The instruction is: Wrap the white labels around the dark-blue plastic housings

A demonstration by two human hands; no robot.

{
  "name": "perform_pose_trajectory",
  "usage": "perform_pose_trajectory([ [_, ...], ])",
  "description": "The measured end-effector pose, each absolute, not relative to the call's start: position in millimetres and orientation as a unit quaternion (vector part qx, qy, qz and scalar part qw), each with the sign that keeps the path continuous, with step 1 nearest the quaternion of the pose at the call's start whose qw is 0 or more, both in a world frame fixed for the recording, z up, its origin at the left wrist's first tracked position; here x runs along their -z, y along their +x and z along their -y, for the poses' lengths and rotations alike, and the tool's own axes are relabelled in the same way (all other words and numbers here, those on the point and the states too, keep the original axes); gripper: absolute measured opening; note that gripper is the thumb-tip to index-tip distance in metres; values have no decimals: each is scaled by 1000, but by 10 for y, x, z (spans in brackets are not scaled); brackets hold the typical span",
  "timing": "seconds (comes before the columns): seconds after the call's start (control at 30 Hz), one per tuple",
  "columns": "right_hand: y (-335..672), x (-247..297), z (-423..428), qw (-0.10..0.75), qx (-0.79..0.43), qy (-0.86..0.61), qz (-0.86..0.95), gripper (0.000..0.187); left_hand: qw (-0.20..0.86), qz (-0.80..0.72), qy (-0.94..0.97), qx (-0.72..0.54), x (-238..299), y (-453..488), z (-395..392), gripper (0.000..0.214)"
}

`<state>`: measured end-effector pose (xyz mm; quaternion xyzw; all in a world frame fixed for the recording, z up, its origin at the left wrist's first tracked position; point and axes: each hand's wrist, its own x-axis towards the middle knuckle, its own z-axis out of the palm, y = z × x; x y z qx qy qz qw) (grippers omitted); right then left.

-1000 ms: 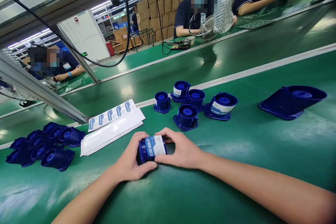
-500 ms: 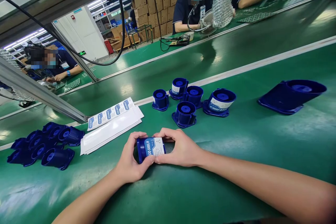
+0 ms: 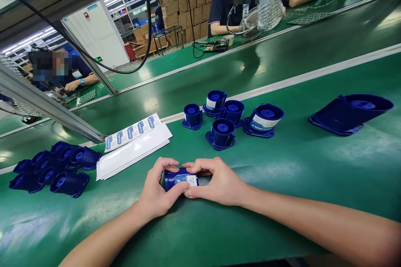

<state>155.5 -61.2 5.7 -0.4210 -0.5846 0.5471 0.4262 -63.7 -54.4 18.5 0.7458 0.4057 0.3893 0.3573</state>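
Note:
Between my hands lies a dark blue plastic cylindrical housing (image 3: 171, 178) on its side, with a blue and white label (image 3: 191, 180) on its curved face. My left hand (image 3: 161, 190) is closed around its left end, thumb pressed on the label. My right hand (image 3: 217, 181) grips the right end, thumb at the label's lower edge and fingers over the top. Parts of the housing are hidden by my fingers. Beyond my left hand lie a printed label sheet (image 3: 133, 133) and a stack of white sheets (image 3: 131, 155).
Several blue housings (image 3: 70, 183) lie grouped at the left. More housings (image 3: 222, 133) stand upright ahead, some labelled, and one (image 3: 336, 117) is at far right. A metal post (image 3: 56, 100) rises at left. Co-workers (image 3: 230, 8) sit across the green conveyor (image 3: 188, 75).
The housing has rolled between my hands, so less of its label's print shows now. My left thumb has shifted across the label. The view has moved slightly.

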Motion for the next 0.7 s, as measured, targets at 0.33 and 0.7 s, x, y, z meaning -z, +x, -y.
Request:
perform_pose_trajectory([
  [0.33, 1687, -101, 369, 377, -602, -372, 598, 30, 349, -456, 738, -354, -329, -527, 556, 23],
  [0.7, 1648, -35, 295, 398, -531, -397, 634, 42, 292, -452, 735, -412, -224, -508, 584, 13],
])
